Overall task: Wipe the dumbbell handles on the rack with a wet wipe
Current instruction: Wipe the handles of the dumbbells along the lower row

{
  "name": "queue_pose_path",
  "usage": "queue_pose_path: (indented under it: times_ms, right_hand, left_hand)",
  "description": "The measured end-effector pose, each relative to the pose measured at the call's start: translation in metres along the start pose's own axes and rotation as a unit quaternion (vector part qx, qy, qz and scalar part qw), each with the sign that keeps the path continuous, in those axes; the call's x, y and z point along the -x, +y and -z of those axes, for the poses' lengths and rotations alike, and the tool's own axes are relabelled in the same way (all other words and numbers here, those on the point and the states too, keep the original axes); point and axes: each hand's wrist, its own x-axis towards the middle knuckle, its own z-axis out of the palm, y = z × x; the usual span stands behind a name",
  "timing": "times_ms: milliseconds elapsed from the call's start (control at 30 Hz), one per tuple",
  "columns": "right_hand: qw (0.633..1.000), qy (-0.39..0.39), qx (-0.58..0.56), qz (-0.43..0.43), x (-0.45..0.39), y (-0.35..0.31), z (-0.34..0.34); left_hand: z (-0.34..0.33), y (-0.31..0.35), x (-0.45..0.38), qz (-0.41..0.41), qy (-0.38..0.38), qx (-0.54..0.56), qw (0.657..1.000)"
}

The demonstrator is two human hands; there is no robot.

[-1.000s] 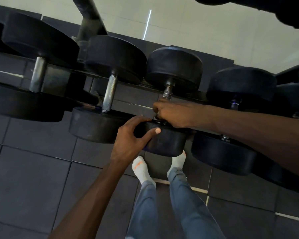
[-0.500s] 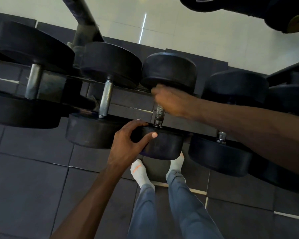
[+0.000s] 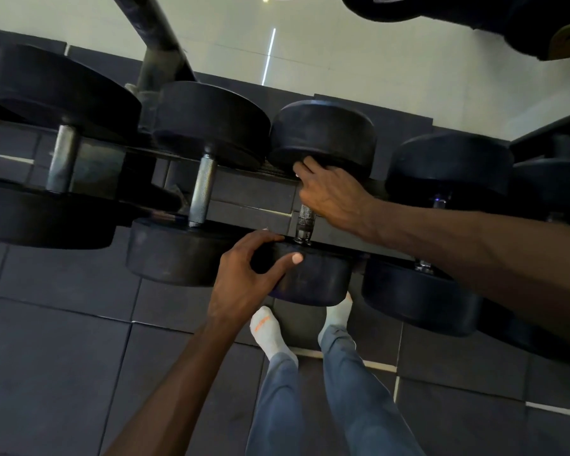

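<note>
right hand [image 3: 331, 195]: fingers wrapped on knurled steel dumbbell handle [image 3: 306, 222] (wipe unseen) | left hand [image 3: 244, 274]: fingers curled on black rubber dumbbell head [image 3: 313, 278] | heavy, rigid, grippy knurling

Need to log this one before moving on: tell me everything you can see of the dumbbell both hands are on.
The dumbbell has two round black heads, rubber by the look, joined by a knurled metal handle. It lies across the rack, third from the left. The right hand wraps the handle's far end against the far head; no wipe shows. The left hand grips the near head's edge.
</note>
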Motion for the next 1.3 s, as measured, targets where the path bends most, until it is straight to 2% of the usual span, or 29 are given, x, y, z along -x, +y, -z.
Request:
queue_pose_path:
  times_ms: [200,300,433,500,700,767,833,933,1000,1033,1167,1300]
  right_hand:
    - [0.979,0.019,-0.128,-0.156,0.008,-0.017,-0.006]
    - [0.947,0.069,-0.199,-0.244,0.009,-0.029,-0.014]
    - [0.91,0.13,-0.272,-0.283,0.01,-0.033,-0.03]
    - [0.88,0.159,-0.316,-0.317,0.007,-0.035,-0.037]
    - [0.752,0.206,-0.429,-0.457,0.0,-0.044,-0.025]
    - [0.683,0.225,-0.483,-0.5,0.0,-0.046,-0.018]
    - [0.565,0.199,-0.561,-0.571,-0.008,-0.037,-0.028]
    - [0.346,0.128,-0.686,-0.627,-0.022,-0.015,-0.054]
    - [0.246,0.123,-0.768,-0.578,-0.023,-0.008,-0.065]
    - [0.216,0.123,-0.802,-0.543,-0.02,-0.008,-0.064]
    - [0.179,0.098,-0.874,-0.44,0.001,-0.005,-0.058]
    - [0.223,0.07,-0.895,-0.38,0.017,0.004,-0.06]
  left_hand:
    - [0.0,-0.002,0.0,0.0,-0.001,-0.008,1.0]
    - [-0.001,-0.001,0.0,-0.003,0.0,-0.007,1.0]
    - [0.0,-0.002,0.0,0.001,-0.007,-0.008,1.0]
    - [0.001,-0.002,0.0,0.006,-0.004,-0.008,1.0]
    - [0.0,-0.001,0.0,0.003,0.0,0.002,1.0]
    - [0.0,-0.002,0.001,0.005,0.002,0.002,1.0]
    - [0.0,-0.001,0.002,0.002,0.001,0.008,1.0]
    - [0.0,0.001,0.003,-0.004,-0.001,0.014,1.0]
    - [0.0,0.002,0.003,-0.006,0.0,0.017,1.0]
    - [0.0,0.002,0.002,-0.006,-0.001,0.019,1.0]
    - [0.0,0.001,0.002,-0.008,-0.005,0.017,1.0]
    - [0.001,0.001,0.002,-0.005,-0.004,0.01,1.0]
